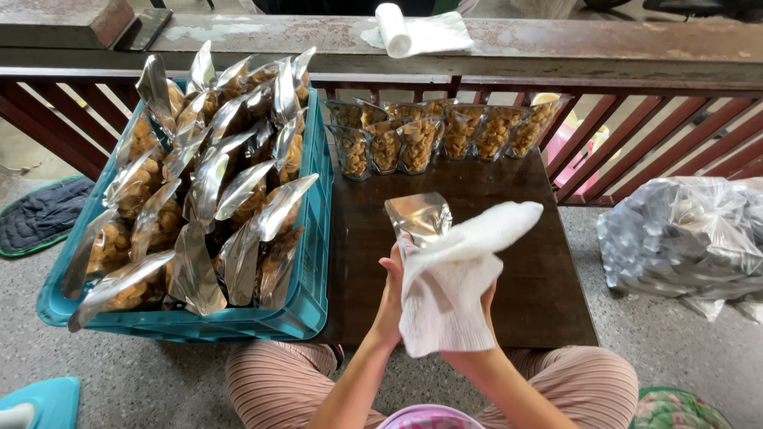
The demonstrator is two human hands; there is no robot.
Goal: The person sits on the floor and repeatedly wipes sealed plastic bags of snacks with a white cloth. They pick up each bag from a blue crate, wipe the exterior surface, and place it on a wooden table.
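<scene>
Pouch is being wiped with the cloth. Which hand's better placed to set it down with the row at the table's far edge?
Left, probably. The left hand grips the silver pouch from its side, while the right hand is wrapped in the white cloth. The row of pouches stands straight ahead across the dark table.

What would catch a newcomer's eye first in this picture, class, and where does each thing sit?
First, the white cloth at the centre, draped over the right hand, rubbing a silver pouch that the left hand steadies above the dark table. To the left, a teal crate brims with shiny snack pouches; a row of filled pouches lines the table's far edge.
</scene>
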